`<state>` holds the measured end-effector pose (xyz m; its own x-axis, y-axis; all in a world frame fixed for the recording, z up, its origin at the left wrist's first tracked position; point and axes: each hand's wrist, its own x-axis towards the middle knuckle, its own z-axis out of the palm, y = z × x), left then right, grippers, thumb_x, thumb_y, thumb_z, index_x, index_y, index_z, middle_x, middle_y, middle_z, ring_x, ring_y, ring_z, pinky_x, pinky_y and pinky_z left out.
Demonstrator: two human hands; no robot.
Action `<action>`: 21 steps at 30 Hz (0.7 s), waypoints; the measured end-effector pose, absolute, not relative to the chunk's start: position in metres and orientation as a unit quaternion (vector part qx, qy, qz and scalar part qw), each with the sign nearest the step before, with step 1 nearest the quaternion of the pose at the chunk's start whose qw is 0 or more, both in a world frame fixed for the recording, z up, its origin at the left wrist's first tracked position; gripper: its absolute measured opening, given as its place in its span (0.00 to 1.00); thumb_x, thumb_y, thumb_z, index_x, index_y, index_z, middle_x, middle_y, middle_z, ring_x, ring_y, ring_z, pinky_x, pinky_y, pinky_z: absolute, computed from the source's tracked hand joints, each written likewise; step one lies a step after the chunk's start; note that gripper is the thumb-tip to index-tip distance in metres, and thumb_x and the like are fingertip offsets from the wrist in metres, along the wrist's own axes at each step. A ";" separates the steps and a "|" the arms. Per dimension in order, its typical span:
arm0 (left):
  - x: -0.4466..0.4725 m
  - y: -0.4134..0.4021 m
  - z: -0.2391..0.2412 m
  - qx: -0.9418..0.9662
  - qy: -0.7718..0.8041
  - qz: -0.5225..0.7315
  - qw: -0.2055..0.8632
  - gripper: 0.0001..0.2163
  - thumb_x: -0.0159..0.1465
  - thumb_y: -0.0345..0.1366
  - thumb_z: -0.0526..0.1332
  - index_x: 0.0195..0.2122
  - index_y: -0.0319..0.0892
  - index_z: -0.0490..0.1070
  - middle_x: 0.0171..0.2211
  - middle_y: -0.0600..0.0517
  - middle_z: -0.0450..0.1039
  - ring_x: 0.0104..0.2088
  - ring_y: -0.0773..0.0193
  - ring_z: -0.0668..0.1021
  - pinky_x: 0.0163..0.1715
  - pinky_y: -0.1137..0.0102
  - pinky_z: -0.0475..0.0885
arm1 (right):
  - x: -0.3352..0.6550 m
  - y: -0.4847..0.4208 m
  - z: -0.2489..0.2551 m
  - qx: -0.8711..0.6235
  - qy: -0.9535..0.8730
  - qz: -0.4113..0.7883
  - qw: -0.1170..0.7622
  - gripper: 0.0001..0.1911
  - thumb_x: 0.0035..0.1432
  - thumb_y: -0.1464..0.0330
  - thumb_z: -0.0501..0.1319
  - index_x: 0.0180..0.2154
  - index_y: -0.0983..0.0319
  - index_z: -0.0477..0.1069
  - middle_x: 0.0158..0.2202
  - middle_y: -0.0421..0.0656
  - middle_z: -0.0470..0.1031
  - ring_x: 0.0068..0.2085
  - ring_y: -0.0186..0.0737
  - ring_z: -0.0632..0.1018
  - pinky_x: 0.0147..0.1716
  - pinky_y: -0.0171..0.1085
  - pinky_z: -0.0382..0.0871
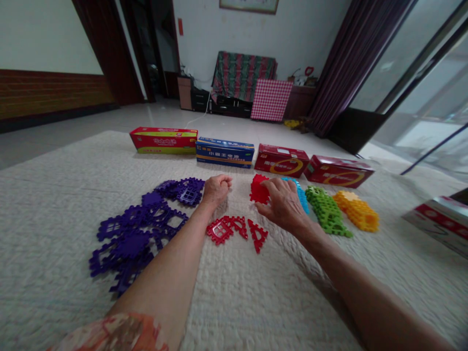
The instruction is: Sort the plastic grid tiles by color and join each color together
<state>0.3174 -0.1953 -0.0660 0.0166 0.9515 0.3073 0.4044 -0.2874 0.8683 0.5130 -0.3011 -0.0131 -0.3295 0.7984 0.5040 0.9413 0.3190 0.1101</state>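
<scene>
My left hand (217, 190) rests in a loose fist on the pale quilted cover, with nothing showing in it. Left of it spread several purple toothed plastic building pieces (133, 243), partly behind my forearm. My right hand (283, 201) reaches over a red toothed building piece (259, 189); the index finger lies at its right edge and the thumb is held apart. Light blue pieces (300, 195) are partly hidden behind that hand. Between my arms lie a red window-shaped piece (220, 230), a red piece beside it (239, 226) and a red triangular piece (257, 236).
Overlapping green pieces (328, 212) and yellow pieces (356, 210) lie to the right. Along the back stand a red-and-green box (164, 141), a blue box (224, 152) and two dark red boxes (281, 160). Another box (442, 222) sits at the far right.
</scene>
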 end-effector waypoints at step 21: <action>0.317 -0.195 -0.067 0.613 0.508 0.503 0.338 0.16 0.53 0.28 0.52 0.34 0.40 0.79 0.26 0.52 0.78 0.27 0.67 0.79 0.31 0.73 0.75 | 0.490 -0.315 -0.002 -0.434 -0.867 -0.013 0.244 0.12 0.57 0.71 0.61 0.44 0.63 0.71 0.45 0.50 0.74 0.47 0.47 0.74 0.48 0.47 0.65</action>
